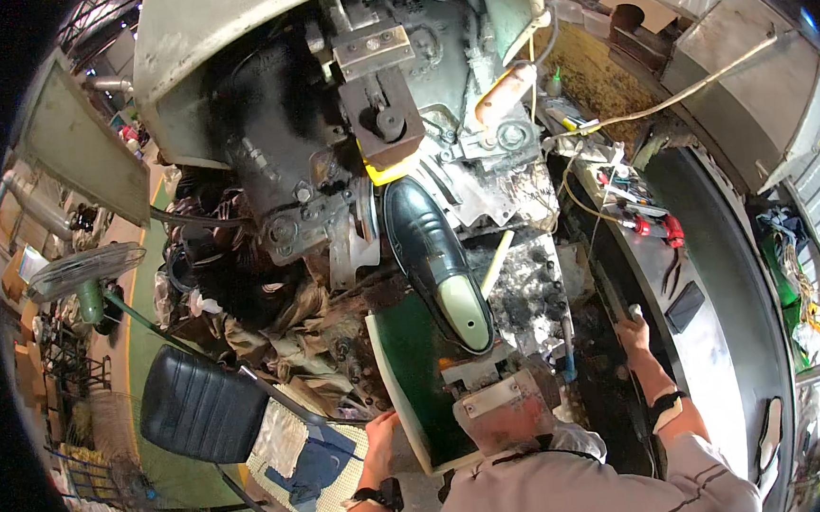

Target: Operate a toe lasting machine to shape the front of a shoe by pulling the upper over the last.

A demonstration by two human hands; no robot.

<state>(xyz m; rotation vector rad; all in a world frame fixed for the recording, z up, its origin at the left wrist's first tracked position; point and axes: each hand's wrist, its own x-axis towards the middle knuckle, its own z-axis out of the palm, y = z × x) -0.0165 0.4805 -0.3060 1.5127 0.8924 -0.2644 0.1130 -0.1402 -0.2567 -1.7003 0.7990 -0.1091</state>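
Observation:
A black leather shoe on a pale green last sits in the machine, its toe under the dark metal head block. The heel points toward me. My left hand is low by the pale rim of a green-lined tray, fingertips at its outer edge; their grip is hard to see. At the right, my right hand is closed beside the long metal ledge, with a small white tip showing above the fingers. What that tip belongs to is hidden.
Red-handled pliers and a dark block lie on the metal ledge. A lit lamp hangs at the machine's right. A black-backed chair and a fan stand left. A conveyor belt runs along the right.

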